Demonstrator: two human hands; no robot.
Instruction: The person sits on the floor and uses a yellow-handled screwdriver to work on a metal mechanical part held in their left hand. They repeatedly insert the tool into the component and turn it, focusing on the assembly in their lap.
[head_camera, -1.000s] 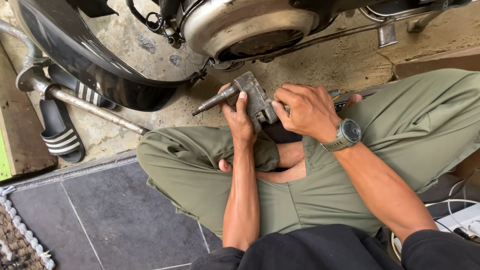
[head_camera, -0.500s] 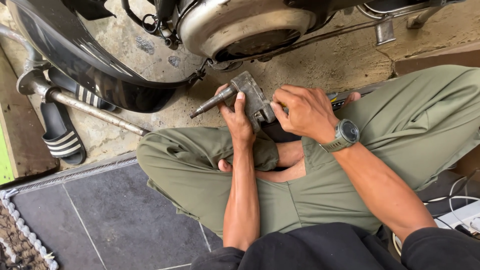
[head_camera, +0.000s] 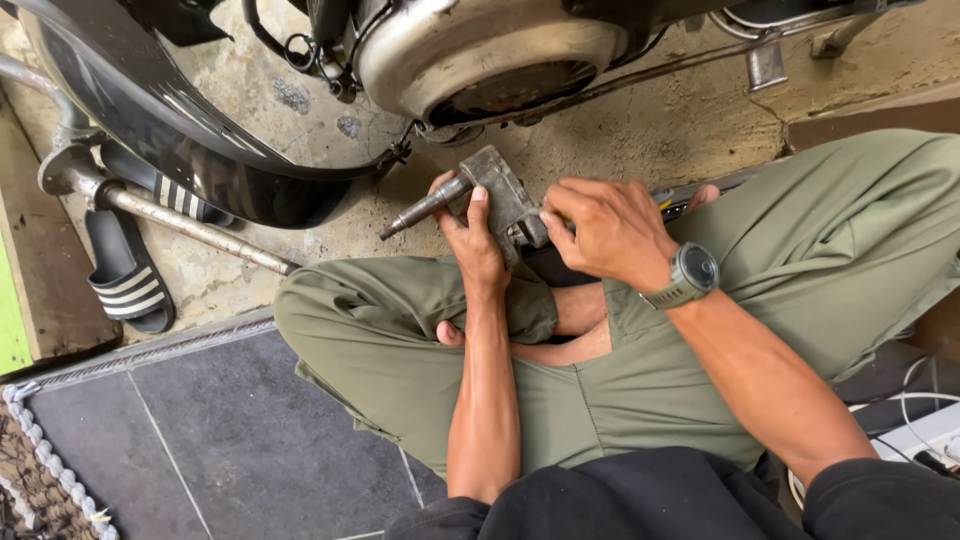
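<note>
A big scooter (head_camera: 300, 90) fills the top of the view. It has a dark, shiny body and a round silver metal cover (head_camera: 490, 50). It stands on a rough concrete floor (head_camera: 650, 130). A person sits cross-legged on that floor in green trousers (head_camera: 400, 340). Dark grey floor tiles (head_camera: 230, 450) lie to the left of the legs. A black sandal with white stripes (head_camera: 125, 275) lies on the floor under the scooter, beside a long silver pipe (head_camera: 180, 220).

Above the crossed legs, both hands hold a grey metal part (head_camera: 505, 195). A thin rod sticks out of it and points to the left. The left hand (head_camera: 472, 240) is wrapped around the part from below, with the thumb pressed on its side. The right hand (head_camera: 610, 230) is closed tight on the other end of the part, fingers curled in. A grey watch (head_camera: 690, 275) sits on the right wrist.
</note>
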